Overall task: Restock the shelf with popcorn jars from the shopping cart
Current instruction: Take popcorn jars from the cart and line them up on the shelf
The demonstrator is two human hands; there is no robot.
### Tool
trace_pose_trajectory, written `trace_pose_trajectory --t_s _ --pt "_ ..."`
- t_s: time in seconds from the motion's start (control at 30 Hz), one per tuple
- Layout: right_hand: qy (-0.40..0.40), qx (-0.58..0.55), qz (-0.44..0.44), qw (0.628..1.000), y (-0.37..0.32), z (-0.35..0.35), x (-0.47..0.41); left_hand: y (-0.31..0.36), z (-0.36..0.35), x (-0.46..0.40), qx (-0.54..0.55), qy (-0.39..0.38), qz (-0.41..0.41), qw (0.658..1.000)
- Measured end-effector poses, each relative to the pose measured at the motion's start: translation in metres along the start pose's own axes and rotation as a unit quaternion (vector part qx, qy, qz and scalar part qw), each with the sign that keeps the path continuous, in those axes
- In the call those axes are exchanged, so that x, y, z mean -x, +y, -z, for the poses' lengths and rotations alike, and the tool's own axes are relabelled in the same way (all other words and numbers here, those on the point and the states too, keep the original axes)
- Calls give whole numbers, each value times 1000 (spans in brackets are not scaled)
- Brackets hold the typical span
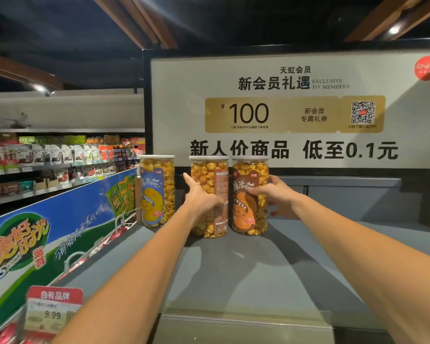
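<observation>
While both jars stand upright side by side on the shelf [233, 269], the left hand [201, 197] lies half-spread against the turned jar [210, 194] and the right hand [278, 194] cups the brown-label jar [250, 192] from its right, each equally near

Three clear popcorn jars [209, 197] stand upright on the grey shelf [246, 264], two touching, one apart at left.
</observation>
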State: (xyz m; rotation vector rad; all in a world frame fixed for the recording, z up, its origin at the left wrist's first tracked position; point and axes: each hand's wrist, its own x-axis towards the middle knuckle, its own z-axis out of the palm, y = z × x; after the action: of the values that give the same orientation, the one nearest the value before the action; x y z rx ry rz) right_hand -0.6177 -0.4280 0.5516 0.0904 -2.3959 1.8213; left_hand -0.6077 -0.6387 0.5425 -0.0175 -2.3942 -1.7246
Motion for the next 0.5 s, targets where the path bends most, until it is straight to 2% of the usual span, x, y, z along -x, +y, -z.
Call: trace_pose_trajectory --t_s 0.1,0.2,0.27,0.4,0.5 --pt "28 40 23 999 1 -14 -3 -5 7 3 -18 -7 14 1000" --pt "79 58 49 994 12 -19 -19 -12 5 5 -31 21 8 999" --pt "85 75 53 992 8 -18 -15 -14 1 6 -35 34 12 999" --pt "38 43 12 998 0 -7 -5 -12 -9 7 -1 44 13 999" --pt "-28 -2 -14 1000 0 1 3 -10 -9 5 0 3 5 1000"
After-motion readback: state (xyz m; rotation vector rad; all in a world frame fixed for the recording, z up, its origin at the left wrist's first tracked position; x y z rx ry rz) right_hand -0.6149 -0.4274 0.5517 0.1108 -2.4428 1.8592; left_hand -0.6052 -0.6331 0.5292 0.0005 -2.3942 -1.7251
